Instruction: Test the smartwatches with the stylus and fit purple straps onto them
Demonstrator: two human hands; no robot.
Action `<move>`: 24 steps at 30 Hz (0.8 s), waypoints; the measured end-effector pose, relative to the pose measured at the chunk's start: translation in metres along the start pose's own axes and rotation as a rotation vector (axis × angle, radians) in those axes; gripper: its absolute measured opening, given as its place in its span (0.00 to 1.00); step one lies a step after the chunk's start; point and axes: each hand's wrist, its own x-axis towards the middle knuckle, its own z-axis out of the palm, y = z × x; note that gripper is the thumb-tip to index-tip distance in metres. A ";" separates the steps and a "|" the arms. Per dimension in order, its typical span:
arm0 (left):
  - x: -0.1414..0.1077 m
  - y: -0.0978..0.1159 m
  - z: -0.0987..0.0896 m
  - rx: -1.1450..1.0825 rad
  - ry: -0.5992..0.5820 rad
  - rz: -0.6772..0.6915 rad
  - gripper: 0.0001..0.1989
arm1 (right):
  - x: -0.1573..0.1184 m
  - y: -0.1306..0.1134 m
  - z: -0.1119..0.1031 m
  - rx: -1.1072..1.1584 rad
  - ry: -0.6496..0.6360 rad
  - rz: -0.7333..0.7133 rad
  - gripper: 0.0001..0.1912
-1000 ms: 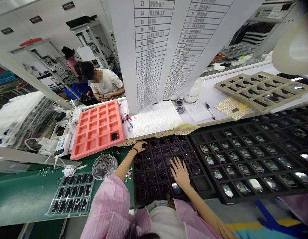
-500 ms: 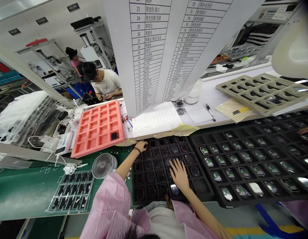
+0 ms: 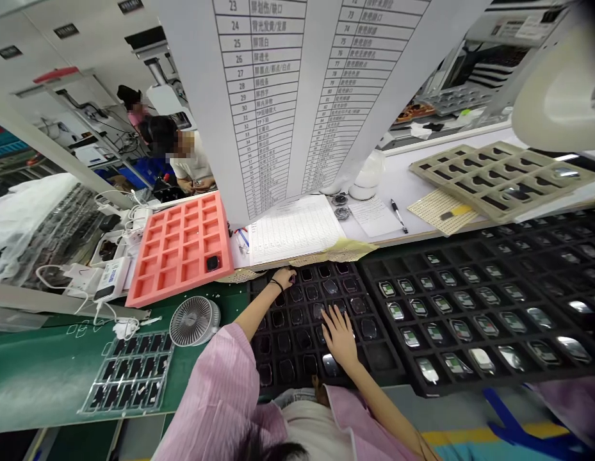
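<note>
Near blk tray [image 3: 381, 358] looks matt, foam-like; its screens [image 3: 369, 328] look glossy, smooth. Pink tray [image 3: 179, 285] at L looks matt, foam-like. Far form [image 3: 292, 232] is matt ppr.

I record one black tray [image 3: 382, 360] lying flat, low at the centre of my view, divided into a grid. I find dark, glossy, rounded-corner units [image 3: 330, 286] set flat in rows across it; one near the front edge reflects brightly. Finer surface condition I cannot determine.
</note>
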 end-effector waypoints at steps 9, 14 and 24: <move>0.020 0.041 -0.001 -0.022 0.034 0.037 0.18 | 0.000 0.001 0.003 0.013 -0.011 0.002 0.25; 0.041 0.059 0.007 -0.023 0.007 0.005 0.17 | 0.000 -0.001 0.001 0.077 -0.027 0.030 0.25; -0.034 0.056 -0.005 -0.182 0.166 0.101 0.34 | 0.040 -0.014 -0.033 0.901 0.021 0.558 0.28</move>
